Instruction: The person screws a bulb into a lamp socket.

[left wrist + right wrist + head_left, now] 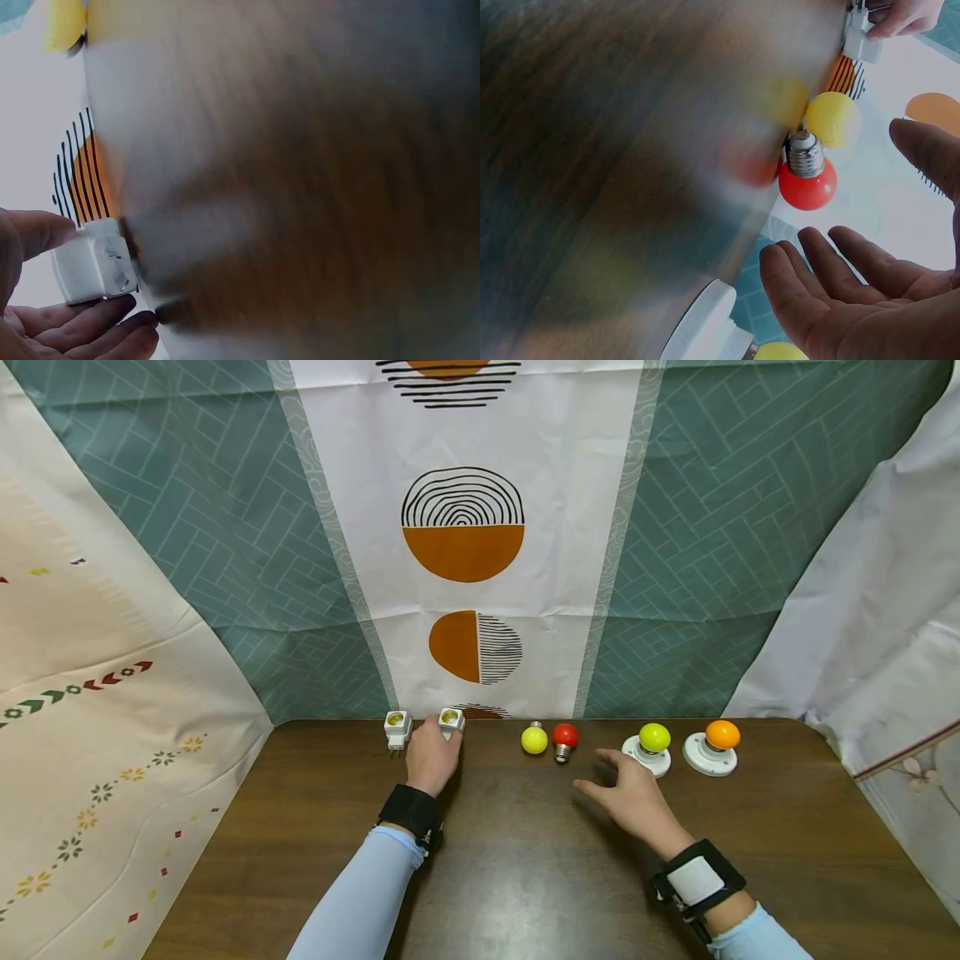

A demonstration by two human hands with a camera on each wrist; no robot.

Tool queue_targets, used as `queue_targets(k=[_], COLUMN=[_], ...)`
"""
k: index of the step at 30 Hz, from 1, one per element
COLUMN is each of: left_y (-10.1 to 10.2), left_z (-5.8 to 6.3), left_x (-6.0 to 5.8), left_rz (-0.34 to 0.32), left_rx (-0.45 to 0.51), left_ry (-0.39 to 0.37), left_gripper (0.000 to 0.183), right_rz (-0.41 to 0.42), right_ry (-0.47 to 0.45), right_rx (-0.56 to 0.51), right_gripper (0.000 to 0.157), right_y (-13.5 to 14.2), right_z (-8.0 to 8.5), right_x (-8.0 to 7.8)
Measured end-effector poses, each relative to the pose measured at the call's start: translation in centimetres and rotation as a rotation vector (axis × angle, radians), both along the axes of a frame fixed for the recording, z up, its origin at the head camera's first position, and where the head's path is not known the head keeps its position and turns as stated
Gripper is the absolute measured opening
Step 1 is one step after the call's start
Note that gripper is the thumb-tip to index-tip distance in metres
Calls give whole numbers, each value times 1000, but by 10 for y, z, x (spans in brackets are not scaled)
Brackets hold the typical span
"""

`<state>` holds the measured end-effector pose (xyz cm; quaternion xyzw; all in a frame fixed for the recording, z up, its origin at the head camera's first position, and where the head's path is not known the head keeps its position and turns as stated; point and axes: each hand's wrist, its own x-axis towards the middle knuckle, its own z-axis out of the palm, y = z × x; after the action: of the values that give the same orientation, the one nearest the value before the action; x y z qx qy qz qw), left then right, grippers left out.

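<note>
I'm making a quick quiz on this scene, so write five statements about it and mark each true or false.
1. The left hand pinches a white socket. True.
2. The red bulb is beside the yellow bulb. True.
3. The right hand grips the red bulb. False: it holds nothing.
4. The orange bulb sits in a round base. True.
5. The yellow bulb sits in a base. False: it's loose on the table.

The left grip (pixel 67 330) holds a white socket adapter (pixel 90 262); a yellow bulb (pixel 65 25) shows well apart, by the brown surface (pixel 315 195).
</note>
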<state>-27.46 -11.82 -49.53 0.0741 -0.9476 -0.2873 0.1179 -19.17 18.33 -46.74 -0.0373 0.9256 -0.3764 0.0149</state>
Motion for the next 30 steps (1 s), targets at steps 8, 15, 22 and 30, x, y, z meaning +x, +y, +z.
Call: queue_targets(k=[8, 15, 22, 30], left_y=[6, 19, 32, 44], left_z=[10, 21, 33, 39], left_x=[9, 21, 39, 64], left_rz=[-77, -132, -225, -299], left_rx=[110, 184, 255, 307], left_ry=[124, 226, 245, 259], left_gripper=[30, 31, 35, 39], right_rz=[3, 17, 13, 5], right_ry=[22, 21, 40, 78], right_rx=[3, -18, -3, 41], right_gripper=[68, 68, 66, 68], right_y=[-3, -6, -8, -11], right_z=[-2, -2, -2, -3], right_x=[-4, -6, -13, -22])
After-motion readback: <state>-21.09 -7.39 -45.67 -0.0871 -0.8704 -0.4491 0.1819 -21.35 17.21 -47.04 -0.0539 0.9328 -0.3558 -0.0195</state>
